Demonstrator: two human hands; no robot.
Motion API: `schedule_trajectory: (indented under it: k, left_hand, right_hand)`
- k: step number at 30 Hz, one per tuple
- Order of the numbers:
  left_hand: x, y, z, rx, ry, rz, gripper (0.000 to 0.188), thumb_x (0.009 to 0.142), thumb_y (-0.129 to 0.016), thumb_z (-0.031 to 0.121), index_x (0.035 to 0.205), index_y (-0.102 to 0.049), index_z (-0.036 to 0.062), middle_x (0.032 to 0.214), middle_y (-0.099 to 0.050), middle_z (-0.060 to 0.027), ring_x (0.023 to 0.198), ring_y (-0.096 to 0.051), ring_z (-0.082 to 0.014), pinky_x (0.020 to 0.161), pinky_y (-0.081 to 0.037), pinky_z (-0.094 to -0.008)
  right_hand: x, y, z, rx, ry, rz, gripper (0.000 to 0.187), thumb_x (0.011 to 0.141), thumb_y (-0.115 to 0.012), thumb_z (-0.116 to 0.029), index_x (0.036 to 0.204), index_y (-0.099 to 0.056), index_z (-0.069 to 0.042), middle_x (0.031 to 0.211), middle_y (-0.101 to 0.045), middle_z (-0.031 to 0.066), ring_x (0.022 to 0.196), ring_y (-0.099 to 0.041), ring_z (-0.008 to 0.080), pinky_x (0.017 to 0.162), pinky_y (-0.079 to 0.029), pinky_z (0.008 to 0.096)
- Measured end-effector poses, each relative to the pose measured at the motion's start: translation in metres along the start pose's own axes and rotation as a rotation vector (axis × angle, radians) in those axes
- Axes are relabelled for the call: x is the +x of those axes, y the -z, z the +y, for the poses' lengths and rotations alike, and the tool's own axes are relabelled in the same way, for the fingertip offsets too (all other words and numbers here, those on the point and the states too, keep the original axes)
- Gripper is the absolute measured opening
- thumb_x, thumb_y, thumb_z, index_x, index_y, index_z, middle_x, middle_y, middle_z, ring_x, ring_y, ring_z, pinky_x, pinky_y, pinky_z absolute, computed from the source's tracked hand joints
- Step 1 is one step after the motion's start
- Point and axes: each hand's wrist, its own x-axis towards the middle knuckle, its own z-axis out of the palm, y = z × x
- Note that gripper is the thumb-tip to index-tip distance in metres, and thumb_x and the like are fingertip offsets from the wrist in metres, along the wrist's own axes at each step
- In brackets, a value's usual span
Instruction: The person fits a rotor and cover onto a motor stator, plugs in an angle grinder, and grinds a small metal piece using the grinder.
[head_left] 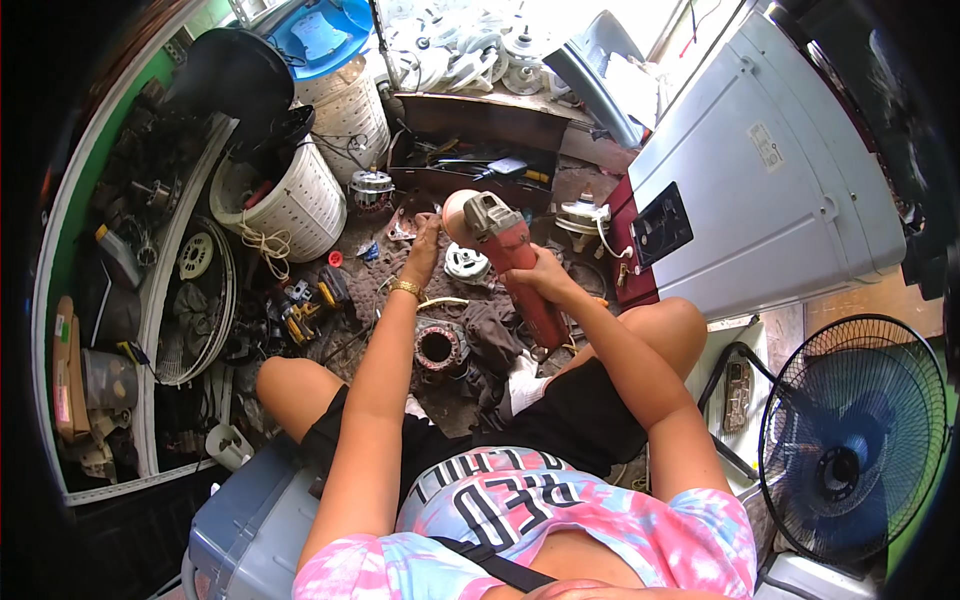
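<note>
In front of me my right hand is wrapped round the red body of an angle grinder. The grinder's grey head points up and left, and its round tan disc faces my left hand. Close beside that disc, the fingers of my left hand are pressed together; what they hold, if anything, is too small to name. Below the tool a white round motor part lies on a dark cloth. Nearer to me stands a motor stator with a round dark opening.
A yellow and black cordless drill lies on the left. White perforated bins stand behind it, next to a metal shelf. A dark open box holds tools. At right are a grey washing machine and a fan.
</note>
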Motion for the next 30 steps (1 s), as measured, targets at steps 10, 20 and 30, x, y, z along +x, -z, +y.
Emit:
schedule_trajectory:
  k: [10, 20, 30]
  left_hand:
    - [-0.022, 0.007, 0.035, -0.121, -0.091, -0.021, 0.034, 0.108, -0.047, 0.042, 0.113, -0.064, 0.0131, 0.092, -0.059, 0.0059, 0.078, -0.050, -0.0054, 0.069, -0.041, -0.0234]
    - [-0.030, 0.009, 0.039, -0.820, 0.026, -0.248, 0.014, 0.101, -0.063, 0.019, 0.113, -0.066, 0.0125, 0.103, -0.069, 0.0029, 0.091, -0.063, -0.0086, 0.078, -0.049, -0.0270]
    - [-0.031, 0.004, 0.036, -0.811, 0.041, -0.229, 0.019, 0.098, -0.068, 0.015, 0.117, -0.066, 0.0124, 0.105, -0.070, 0.0016, 0.094, -0.064, -0.0100, 0.075, -0.048, -0.0268]
  right_hand:
    - [-0.006, -0.002, -0.016, 0.103, -0.041, 0.026, 0.055, 0.070, -0.085, -0.020, 0.116, -0.063, 0.001, 0.098, -0.070, 0.0089, 0.082, -0.068, 0.0179, 0.076, -0.055, 0.0334]
    - [0.000, -0.002, -0.015, 0.039, -0.022, 0.000, 0.053, 0.072, -0.083, -0.018, 0.118, -0.060, -0.002, 0.100, -0.069, 0.0080, 0.083, -0.066, 0.0157, 0.074, -0.055, 0.0323]
    - [0.003, -0.004, -0.012, 0.009, -0.006, 0.008, 0.053, 0.072, -0.082, -0.017, 0.117, -0.060, -0.001, 0.099, -0.069, 0.0086, 0.082, -0.066, 0.0160, 0.074, -0.055, 0.0321]
